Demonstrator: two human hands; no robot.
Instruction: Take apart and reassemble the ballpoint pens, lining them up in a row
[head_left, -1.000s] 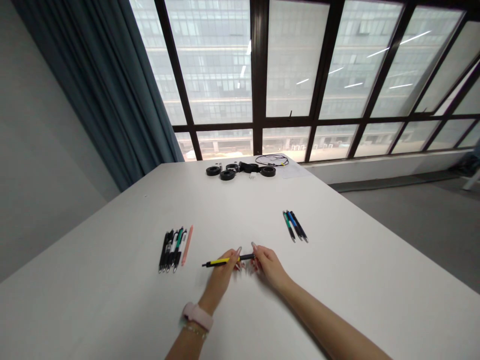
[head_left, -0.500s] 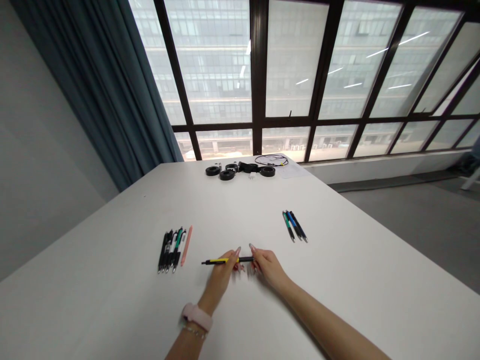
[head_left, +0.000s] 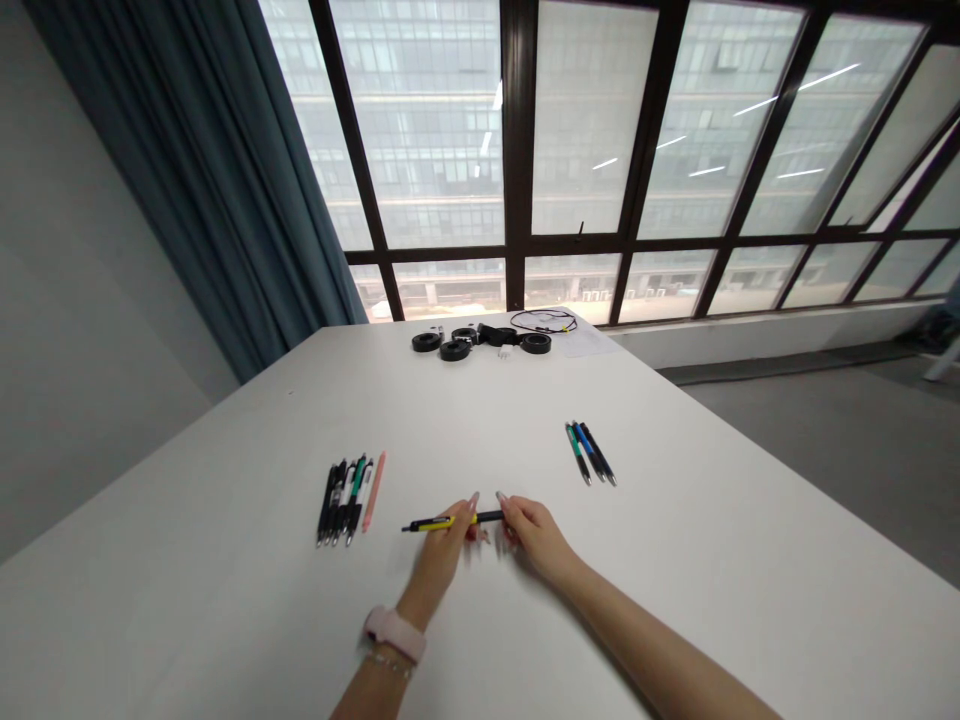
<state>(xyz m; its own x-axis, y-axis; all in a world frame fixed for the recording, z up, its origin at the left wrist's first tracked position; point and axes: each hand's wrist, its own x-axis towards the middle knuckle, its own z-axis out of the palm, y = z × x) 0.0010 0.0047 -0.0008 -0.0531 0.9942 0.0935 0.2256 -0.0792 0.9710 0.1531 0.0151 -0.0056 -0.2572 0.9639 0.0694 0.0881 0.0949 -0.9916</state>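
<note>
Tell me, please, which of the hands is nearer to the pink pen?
Left. The left hand is to the right of the pink pen; the right hand is farther to the right, beyond the left hand.

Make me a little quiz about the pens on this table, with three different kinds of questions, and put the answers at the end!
1. True or false: the left hand and right hand both hold the yellow pen.

2. Where is the pink pen?
A) in the right hand
B) left of the hands
C) right of the hands

3. Fill in: the pens in the right group are green, ____ and black.

Key: 1. True. 2. B. 3. Blue.
</note>
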